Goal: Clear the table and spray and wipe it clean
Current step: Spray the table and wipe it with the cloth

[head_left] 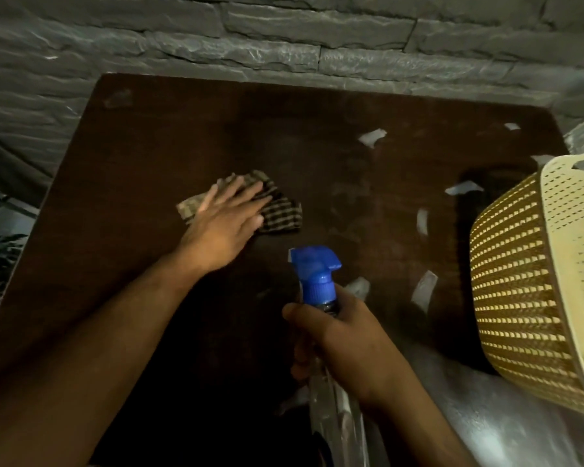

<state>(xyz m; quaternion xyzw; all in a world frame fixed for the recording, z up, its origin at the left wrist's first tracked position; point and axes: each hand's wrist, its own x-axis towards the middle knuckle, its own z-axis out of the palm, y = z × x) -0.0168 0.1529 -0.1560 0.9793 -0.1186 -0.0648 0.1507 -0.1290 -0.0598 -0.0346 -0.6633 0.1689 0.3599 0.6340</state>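
Observation:
A dark brown table (155,136) fills the view, against a grey stone wall. My left hand (226,219) lies flat with straight fingers on a checked brown cloth (277,214) near the table's middle, pressing it to the surface. My right hand (344,338) grips the neck of a clear spray bottle (334,412) with a blue trigger head (314,267), held above the near part of the table. The nozzle points away from me toward the left.
A cream woven plastic basket (526,281) stands at the table's right edge. Several pale scraps (371,136) lie scattered over the right half of the table. The grey stone wall (284,38) borders the far edge. Dark foliage (0,244) shows at the left.

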